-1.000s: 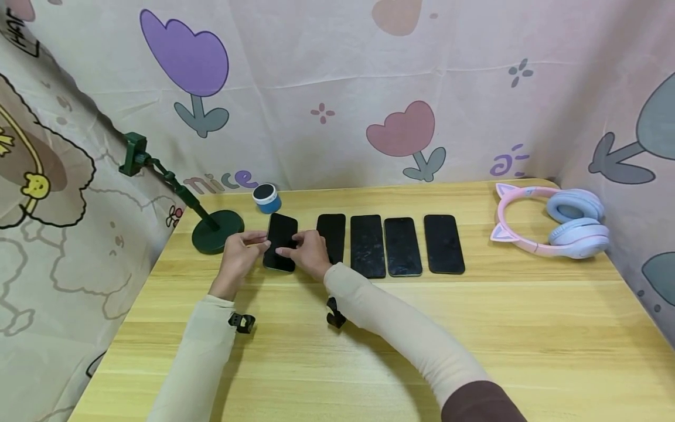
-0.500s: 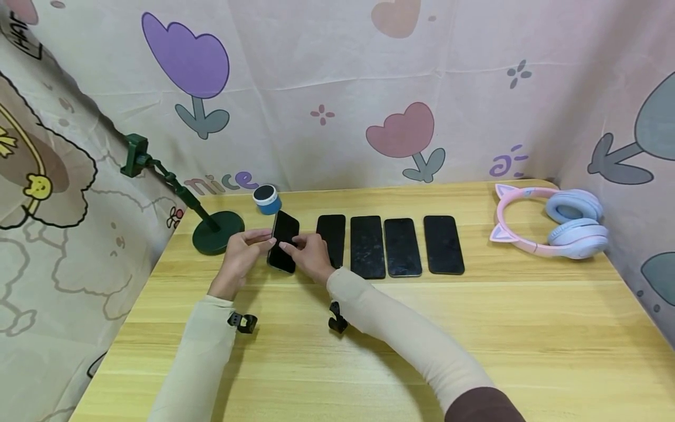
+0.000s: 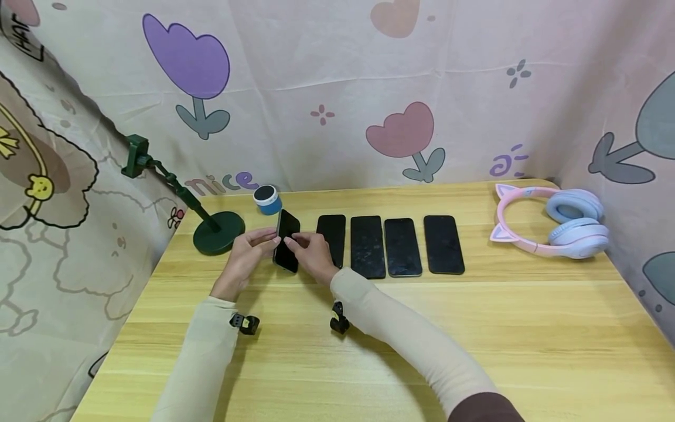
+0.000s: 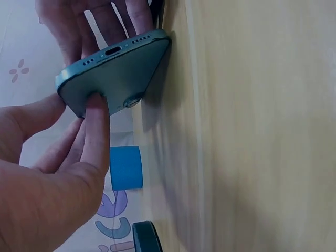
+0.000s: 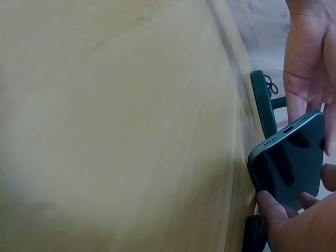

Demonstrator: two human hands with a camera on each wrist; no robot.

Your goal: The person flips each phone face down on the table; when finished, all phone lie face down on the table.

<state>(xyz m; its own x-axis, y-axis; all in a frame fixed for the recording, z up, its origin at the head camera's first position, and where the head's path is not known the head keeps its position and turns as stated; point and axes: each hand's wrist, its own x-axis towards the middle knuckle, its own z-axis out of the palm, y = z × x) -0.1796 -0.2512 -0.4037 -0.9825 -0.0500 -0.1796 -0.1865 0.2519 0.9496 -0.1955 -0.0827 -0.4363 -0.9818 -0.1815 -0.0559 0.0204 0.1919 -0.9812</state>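
Note:
A dark smartphone [image 3: 285, 255] is tilted up off the wooden table at the left end of a row of phones. My left hand [image 3: 241, 262] pinches its left edge between thumb and fingers, with a fingertip against the greenish back [image 4: 121, 73] in the left wrist view. From the other side, my right hand [image 3: 313, 258] holds the right edge. The right wrist view gives the black screen and the port end of the smartphone [image 5: 291, 163], between my right hand [image 5: 304, 226] and my left hand [image 5: 310, 63]. Part of the screen is hidden behind my right hand.
Several black phones [image 3: 367, 246] lie flat in a row to the right. A blue-and-white cylinder [image 3: 268, 201] stands behind the held one, and a green stand [image 3: 218, 233] is at the left. Pink-and-blue cat-ear headphones [image 3: 579, 239] rest at the far right. Printed cloth hangs behind.
The smartphone has turned from facing up to standing more steeply on edge, its left side rising and its screen swinging toward the right. Both hands have shifted slightly rightward with it.

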